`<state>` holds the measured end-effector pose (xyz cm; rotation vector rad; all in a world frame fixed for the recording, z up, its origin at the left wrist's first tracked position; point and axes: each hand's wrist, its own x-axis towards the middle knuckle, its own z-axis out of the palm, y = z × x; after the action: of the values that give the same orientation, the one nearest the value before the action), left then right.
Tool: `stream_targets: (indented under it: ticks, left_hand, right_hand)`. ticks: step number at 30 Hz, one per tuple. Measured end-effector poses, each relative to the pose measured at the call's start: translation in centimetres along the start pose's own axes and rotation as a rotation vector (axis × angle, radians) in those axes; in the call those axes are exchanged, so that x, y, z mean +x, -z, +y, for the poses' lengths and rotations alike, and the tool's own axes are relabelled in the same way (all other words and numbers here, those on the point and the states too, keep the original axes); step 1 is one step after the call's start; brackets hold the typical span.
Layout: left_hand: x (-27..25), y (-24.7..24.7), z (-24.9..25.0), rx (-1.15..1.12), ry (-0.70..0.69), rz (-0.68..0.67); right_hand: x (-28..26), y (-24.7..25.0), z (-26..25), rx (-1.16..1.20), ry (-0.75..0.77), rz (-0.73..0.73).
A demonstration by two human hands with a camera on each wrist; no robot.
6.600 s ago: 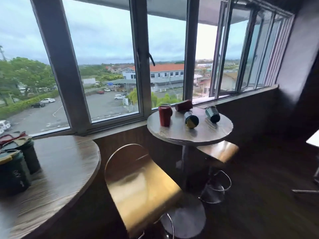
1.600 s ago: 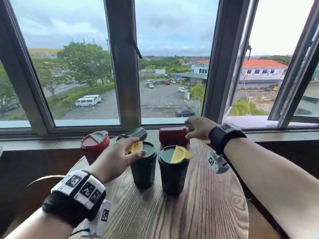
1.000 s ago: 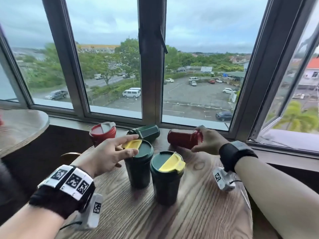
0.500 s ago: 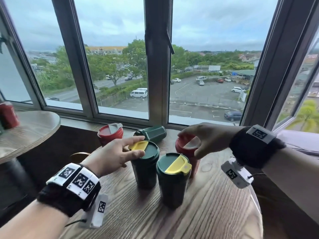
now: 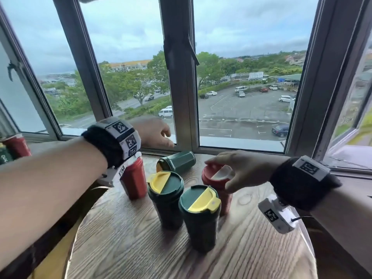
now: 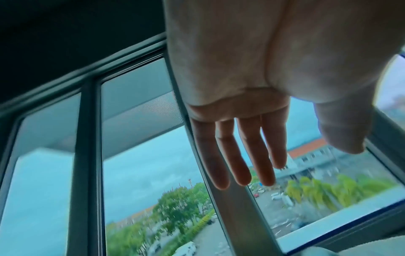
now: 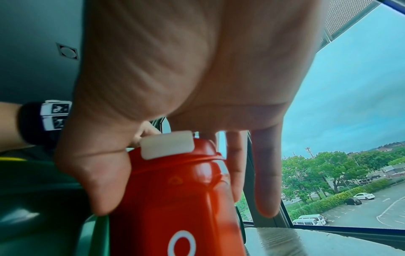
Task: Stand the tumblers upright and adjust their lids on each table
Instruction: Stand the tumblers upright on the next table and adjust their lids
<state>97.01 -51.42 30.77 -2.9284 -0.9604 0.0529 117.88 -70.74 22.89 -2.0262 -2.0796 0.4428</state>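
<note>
Reaching over the round counter, my left hand hangs above the fallen green tumbler by the window frame, its fingers straight and holding nothing. My right hand curls thumb and fingers round the upright red tumbler's lid. Two green tumblers stand in front and another red one left; bare wood runs to the near edge.

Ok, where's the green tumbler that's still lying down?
In the head view, the lying tumbler is at the table's far edge by the window frame, on its side, behind the two upright green ones and between the two red ones.
</note>
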Motion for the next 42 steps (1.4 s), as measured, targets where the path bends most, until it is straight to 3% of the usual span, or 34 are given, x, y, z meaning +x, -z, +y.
stream_targets:
  ticks: [2,7,17,30,33,42]
  left_hand:
    - [2.4,1.3,0.9,0.078,0.016,0.001]
    - [7.9,1.1,1.7,-0.031,0.060,0.080]
    - [15.5,-6.2,2.4,0.084,0.169,-0.161]
    - [14.2,-7.7,3.7,0.231,0.250,-0.423]
    - [14.2,-8.2,3.6,0.238,0.233,-0.401]
    - [14.4,-6.4,3.4,-0.051,0.272,-0.256]
  right_hand:
    - [-0.2,0.0,0.2,0.014,0.006,0.017]
    - [-0.3,-0.2,0.5,0.056,0.024,0.039]
    - [-0.1,-0.9,1.1,0.080,0.044,0.065]
    - [-0.3,-0.9,1.6,0.115,0.061,0.059]
    - [-0.1,-0.7,1.5,0.092,0.058,0.053]
    - [-0.1,-0.3,1.2,0.066,0.051,0.047]
